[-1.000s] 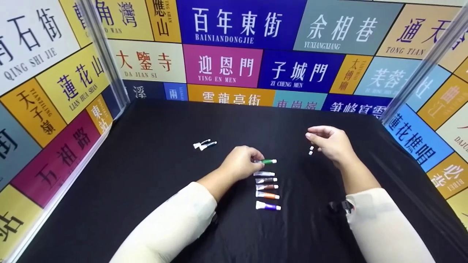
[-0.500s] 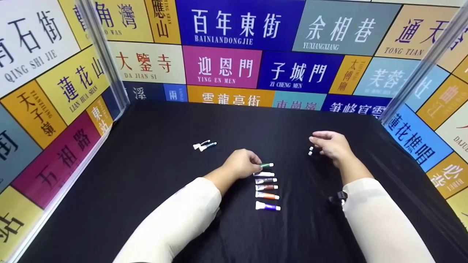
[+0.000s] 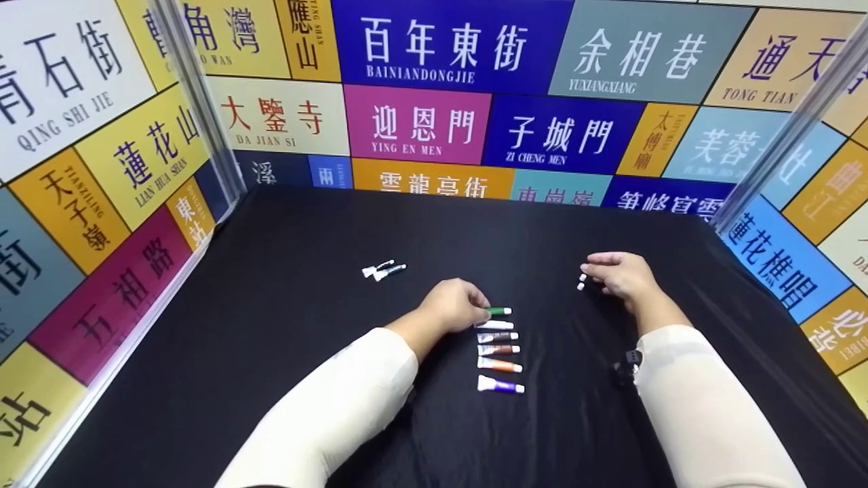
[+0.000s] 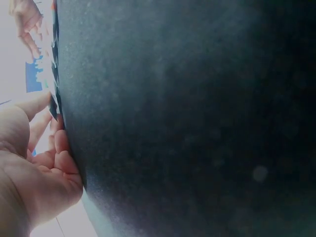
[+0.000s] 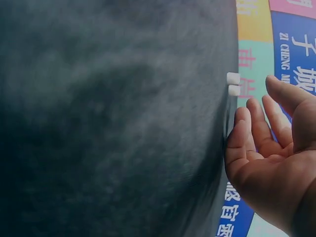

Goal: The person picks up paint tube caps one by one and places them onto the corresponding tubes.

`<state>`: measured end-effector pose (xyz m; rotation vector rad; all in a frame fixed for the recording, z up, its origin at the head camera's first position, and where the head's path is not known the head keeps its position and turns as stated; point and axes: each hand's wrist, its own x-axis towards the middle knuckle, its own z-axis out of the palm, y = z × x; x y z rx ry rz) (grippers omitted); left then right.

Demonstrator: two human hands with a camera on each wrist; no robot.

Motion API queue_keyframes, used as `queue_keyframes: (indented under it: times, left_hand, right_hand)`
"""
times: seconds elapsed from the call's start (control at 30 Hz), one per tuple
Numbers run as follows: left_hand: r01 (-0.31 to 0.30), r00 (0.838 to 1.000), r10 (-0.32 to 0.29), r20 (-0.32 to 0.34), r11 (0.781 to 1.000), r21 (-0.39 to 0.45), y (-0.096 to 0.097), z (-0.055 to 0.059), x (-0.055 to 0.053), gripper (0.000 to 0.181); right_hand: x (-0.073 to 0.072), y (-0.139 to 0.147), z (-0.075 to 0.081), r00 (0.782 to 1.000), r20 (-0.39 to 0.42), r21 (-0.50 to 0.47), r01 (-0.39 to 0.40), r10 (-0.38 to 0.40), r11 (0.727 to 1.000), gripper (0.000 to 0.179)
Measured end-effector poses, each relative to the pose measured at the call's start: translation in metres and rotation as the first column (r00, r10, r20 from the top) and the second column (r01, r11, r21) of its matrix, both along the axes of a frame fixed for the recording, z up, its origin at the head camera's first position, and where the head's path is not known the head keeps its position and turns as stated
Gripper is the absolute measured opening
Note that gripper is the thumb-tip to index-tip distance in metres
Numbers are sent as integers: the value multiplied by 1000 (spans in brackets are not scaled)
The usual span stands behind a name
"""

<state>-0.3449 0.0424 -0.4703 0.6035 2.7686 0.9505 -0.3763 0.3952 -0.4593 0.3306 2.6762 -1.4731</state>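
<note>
My left hand point(image 3: 456, 305) pinches the tail end of a green paint tube point(image 3: 500, 311), its white cap pointing right. In the left wrist view, the dark end of the paint tube point(image 4: 53, 107) shows between thumb and fingers. Just below lie a whitish tube point(image 3: 496, 325), a dark one, a brown tube point(image 3: 498, 350), an orange tube point(image 3: 502, 366) and a purple tube point(image 3: 502, 385), stacked in a column with caps to the right. Beside two small white pieces point(image 5: 233, 84), my right hand point(image 3: 620, 274) is loosely curved and holds nothing.
Two more paint tubes point(image 3: 388, 272) lie side by side toward the back left. A black cloth point(image 3: 305, 325) covers the table. Panels with street names point(image 3: 420, 122) rise behind and at both sides, with clear upright edges at the corners.
My left hand has brought the green tube down toward the whitish one, in line with the column. My right hand has lowered beside the two white pieces.
</note>
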Motion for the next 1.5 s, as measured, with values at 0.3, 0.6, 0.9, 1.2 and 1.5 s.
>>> queue_keyframes:
  times: [0.3, 0.6, 0.9, 1.2, 1.5]
  left_hand:
    - [-15, 1000, 15, 23, 1000, -6, 1, 0, 0, 16]
    - [-33, 998, 33, 47, 999, -3, 2, 0, 0, 19]
    - [-44, 997, 42, 59, 999, 30, 0, 0, 0, 21]
    - [-48, 998, 44, 49, 995, 83, -5, 1, 0, 23]
    - [-81, 997, 81, 7, 987, 139, -20, 1, -7, 27]
  right_hand:
    - [-5, 4, -6, 999, 25, 34, -35, 34, 999, 55]
    - [-10, 0, -4, 995, 57, 167, -94, 85, 981, 49]
    - [-10, -1, -5, 993, 33, 301, -118, 114, 946, 38]
    - [-6, -1, -6, 993, 19, 312, -117, 117, 943, 36]
    - [3, -5, 4, 999, -19, 111, -46, 48, 993, 43]
